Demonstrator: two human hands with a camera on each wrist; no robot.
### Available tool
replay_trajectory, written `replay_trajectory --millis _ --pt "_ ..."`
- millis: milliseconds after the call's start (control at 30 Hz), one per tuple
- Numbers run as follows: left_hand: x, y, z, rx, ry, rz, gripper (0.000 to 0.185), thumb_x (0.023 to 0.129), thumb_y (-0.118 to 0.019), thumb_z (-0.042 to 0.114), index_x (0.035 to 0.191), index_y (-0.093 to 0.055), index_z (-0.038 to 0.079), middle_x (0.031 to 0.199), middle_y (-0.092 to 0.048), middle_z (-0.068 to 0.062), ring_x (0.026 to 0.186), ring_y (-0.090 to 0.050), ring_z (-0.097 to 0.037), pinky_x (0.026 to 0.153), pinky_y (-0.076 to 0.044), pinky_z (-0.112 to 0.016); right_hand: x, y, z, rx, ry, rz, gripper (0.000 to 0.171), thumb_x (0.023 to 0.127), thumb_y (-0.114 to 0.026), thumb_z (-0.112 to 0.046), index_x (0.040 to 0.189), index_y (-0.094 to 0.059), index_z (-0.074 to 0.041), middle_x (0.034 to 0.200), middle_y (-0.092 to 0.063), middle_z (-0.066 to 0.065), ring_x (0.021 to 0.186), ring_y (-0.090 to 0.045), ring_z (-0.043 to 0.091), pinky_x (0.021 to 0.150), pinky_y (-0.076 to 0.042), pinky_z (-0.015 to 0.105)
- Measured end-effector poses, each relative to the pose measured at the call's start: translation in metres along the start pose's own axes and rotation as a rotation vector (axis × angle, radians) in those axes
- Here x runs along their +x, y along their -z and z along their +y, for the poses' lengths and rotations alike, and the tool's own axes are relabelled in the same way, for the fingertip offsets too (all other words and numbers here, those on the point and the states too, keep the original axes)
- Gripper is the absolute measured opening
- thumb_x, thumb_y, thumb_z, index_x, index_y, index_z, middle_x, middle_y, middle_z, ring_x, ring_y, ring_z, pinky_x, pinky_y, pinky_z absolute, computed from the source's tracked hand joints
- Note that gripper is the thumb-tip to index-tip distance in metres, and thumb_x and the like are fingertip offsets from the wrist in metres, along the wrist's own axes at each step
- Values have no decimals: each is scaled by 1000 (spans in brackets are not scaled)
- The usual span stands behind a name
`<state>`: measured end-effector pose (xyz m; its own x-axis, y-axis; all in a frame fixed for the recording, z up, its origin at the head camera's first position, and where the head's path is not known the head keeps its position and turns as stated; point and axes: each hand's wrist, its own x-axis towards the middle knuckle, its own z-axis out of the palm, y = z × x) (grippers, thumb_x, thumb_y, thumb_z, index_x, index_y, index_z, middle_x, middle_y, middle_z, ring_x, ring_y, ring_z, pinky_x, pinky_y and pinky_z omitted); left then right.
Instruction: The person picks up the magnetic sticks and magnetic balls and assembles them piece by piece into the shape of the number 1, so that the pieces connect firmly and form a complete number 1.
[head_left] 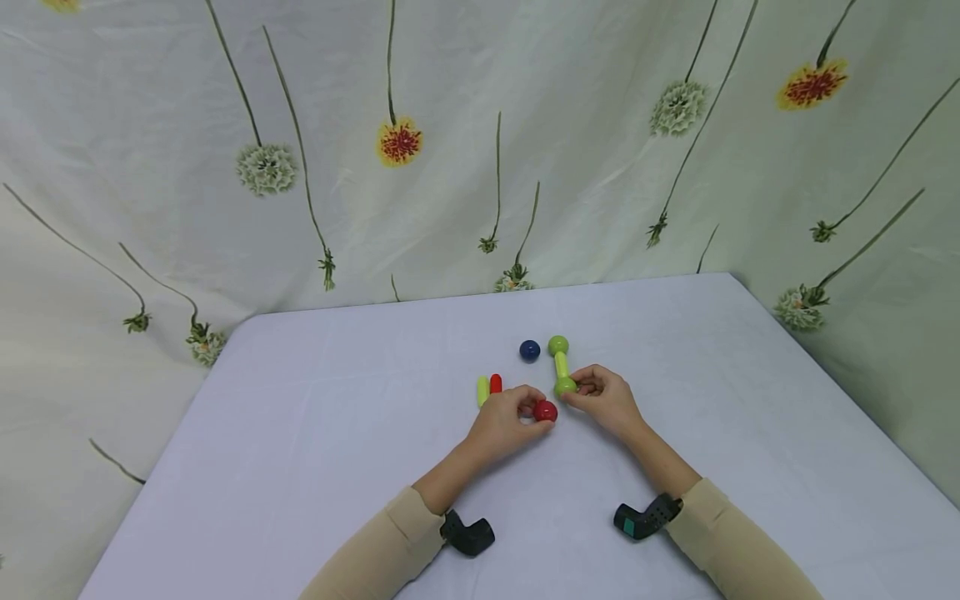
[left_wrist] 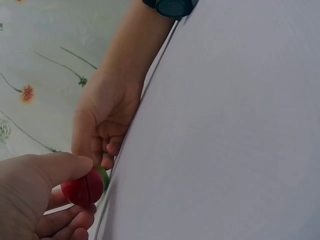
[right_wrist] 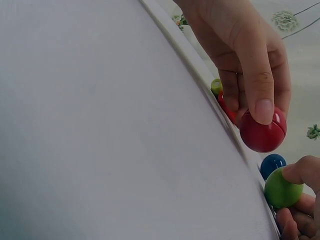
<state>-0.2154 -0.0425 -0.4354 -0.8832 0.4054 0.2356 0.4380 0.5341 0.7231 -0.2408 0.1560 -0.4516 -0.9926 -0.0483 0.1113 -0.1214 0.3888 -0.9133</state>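
The left hand [head_left: 504, 423] pinches the red ball [head_left: 545, 410] in curled fingers, just left of the green dumbbell piece [head_left: 561, 365]; the right hand [head_left: 606, 398] grips that piece's near ball, its long axis running away across the table [head_left: 300, 433]; ball and near end sit almost touching.

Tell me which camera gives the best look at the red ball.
The right wrist view: the red ball fills the frame there, sharp, seam showing, pinched by the left hand. The head view shows it small between both hands, beside the green dumbbell piece. The left wrist view shows it partly covered by the thumb.
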Motion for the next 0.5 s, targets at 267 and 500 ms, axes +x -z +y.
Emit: replay_trajectory --millis 267,500 --pt "0 -2 -3 11 9 -4 29 77 -74 20 101 -64 8 89 -67 1 80 -62 -8 73 -49 -22 -2 0 -2 6 -12 4 36 73 -79 -16 99 -61 1 81 -63 6 74 -53 17 61 -43 20" --pt "-1 -1 -4 47 15 -7 30 77 -74 22 102 -64 8 87 -66 3 80 -60 -7 72 -48 -22 -1 0 -1 1 -5 6 35 74 -78 -16 99 -61 1 82 -62 6 74 -53 17 61 -43 20"
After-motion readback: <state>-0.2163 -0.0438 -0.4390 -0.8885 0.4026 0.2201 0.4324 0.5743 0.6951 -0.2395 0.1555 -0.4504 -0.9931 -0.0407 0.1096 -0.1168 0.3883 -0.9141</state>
